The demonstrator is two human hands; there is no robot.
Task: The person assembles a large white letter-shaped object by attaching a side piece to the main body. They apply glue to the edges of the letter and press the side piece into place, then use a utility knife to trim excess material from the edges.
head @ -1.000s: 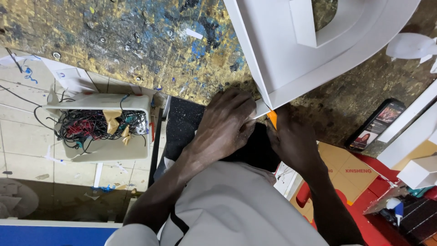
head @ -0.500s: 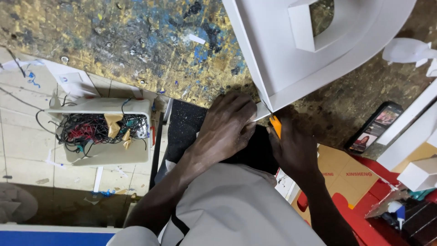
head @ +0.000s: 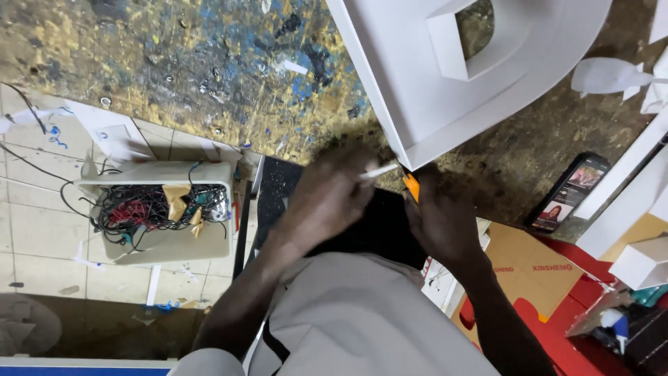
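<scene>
One white foam-board piece (head: 445, 90) lies on the paint-stained bench (head: 174, 63), its corner pointing at the hands; it looks light and stiff but easily dented, so flat edges seem the safest hold. The left hand (head: 327, 198), blurred, pinches a thin white sliver (head: 379, 170) at that corner. The right hand (head: 438, 219) is closed around an orange tool (head: 412, 186), probably a cutter, its blade hidden. A phone (head: 570, 191) lies near; a box of tangled wires (head: 156, 209) sits well left. The board's top is cut off.
</scene>
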